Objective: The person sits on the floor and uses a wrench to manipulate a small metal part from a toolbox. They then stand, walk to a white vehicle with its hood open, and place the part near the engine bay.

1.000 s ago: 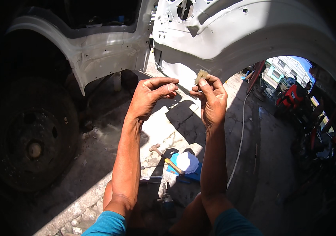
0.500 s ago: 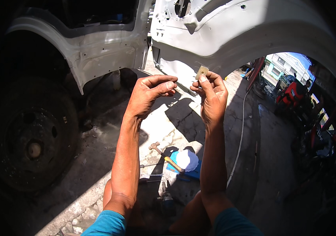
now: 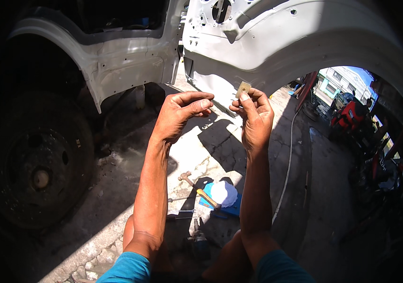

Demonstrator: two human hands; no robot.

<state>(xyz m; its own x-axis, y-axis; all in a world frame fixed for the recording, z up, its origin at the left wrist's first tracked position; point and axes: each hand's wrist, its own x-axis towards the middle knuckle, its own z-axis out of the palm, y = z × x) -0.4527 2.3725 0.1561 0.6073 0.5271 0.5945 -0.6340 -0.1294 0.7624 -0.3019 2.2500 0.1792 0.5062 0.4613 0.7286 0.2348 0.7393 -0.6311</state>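
Between the thumb and fingers of my right hand (image 3: 257, 115) is a small pale rectangular plate with a round hole (image 3: 243, 88), its flat face toward me. My left hand (image 3: 182, 115) is closed in a pinch to the left of it, a short gap apart. Whatever those fingertips hold, if anything, is too small to make out. Both hands are raised in front of the white vehicle door (image 3: 258, 52), touching neither it nor each other.
The vehicle's white body (image 3: 130, 66) and a dark wheel (image 3: 41, 170) are at left. On the ground below lie a hammer (image 3: 201, 191), a white rounded thing (image 3: 224, 194) on blue, and a power drill (image 3: 199, 240). A pale hose (image 3: 287, 174) runs at right, near a red machine (image 3: 350, 115).
My grip on the plate looks the same, and both hands stay nearly in place. The view has shifted slightly, so the door sits a little lower in the picture.
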